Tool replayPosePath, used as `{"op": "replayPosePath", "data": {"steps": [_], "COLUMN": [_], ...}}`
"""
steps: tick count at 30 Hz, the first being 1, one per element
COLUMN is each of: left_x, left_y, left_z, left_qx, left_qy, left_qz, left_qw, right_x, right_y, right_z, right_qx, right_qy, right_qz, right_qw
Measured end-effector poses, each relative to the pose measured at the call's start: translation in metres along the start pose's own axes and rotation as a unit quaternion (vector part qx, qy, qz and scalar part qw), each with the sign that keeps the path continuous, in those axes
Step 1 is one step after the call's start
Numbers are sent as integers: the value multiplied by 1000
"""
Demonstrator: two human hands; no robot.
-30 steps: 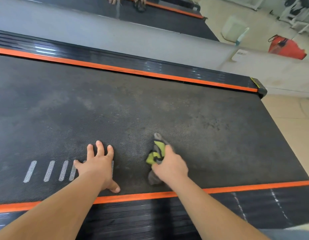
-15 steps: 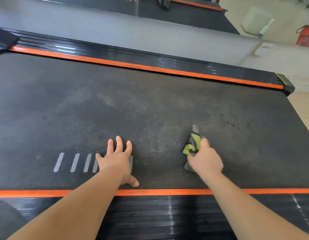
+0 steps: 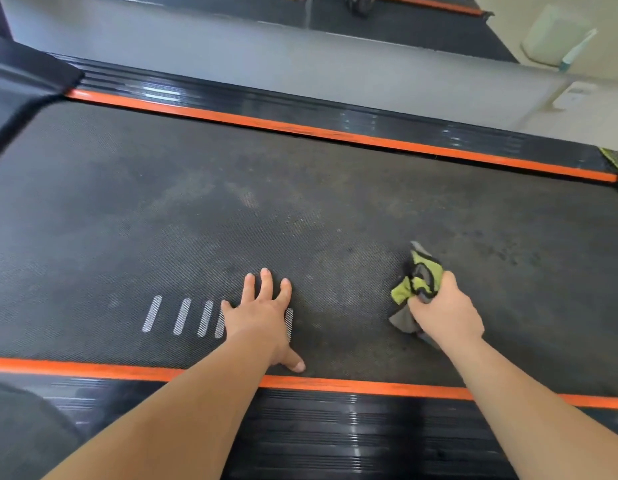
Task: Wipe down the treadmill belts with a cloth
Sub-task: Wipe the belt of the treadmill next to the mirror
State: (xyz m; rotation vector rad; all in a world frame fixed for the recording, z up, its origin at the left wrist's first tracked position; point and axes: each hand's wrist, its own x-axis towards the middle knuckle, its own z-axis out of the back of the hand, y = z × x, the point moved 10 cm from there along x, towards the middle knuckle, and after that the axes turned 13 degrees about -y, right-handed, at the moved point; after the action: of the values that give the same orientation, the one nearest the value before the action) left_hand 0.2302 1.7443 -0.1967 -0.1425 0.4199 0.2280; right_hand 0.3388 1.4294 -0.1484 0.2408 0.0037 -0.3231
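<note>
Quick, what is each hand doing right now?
Left hand: open, fingers spread flat on the treadmill belt.
Right hand: gripping a bunched green and grey cloth.

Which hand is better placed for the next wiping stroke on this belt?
Right. The right hand grips the green-and-grey cloth on the belt. The left hand lies flat with spread fingers, holding nothing, so it would probably just brace.

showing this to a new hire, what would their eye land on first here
Probably the green and grey cloth, bunched in the right hand on the dark treadmill belt, right of centre. Then the left hand lying flat over the white dashes, and the orange stripes along both belt edges.
</note>
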Motion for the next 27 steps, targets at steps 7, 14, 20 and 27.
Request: {"op": "replayPosePath", "data": {"steps": [7, 14, 20, 27], "left_x": [1, -3, 7, -22], "left_y": [0, -12, -51, -124], "left_z": [-1, 12, 80, 43], "left_qx": [4, 13, -68, -146], "left_qy": [10, 47, -78, -62], "left_qz": [8, 24, -19, -245], "left_qw": [1000, 999, 995, 957], "right_x": [-108, -91, 22, -15], "right_y": [106, 105, 35, 16], "right_z": [-48, -37, 12, -48], "right_qx": [100, 224, 240, -44], "right_qy": [134, 346, 127, 295], "right_qz": [136, 100, -4, 142], "right_qw": [976, 906, 962, 944]}}
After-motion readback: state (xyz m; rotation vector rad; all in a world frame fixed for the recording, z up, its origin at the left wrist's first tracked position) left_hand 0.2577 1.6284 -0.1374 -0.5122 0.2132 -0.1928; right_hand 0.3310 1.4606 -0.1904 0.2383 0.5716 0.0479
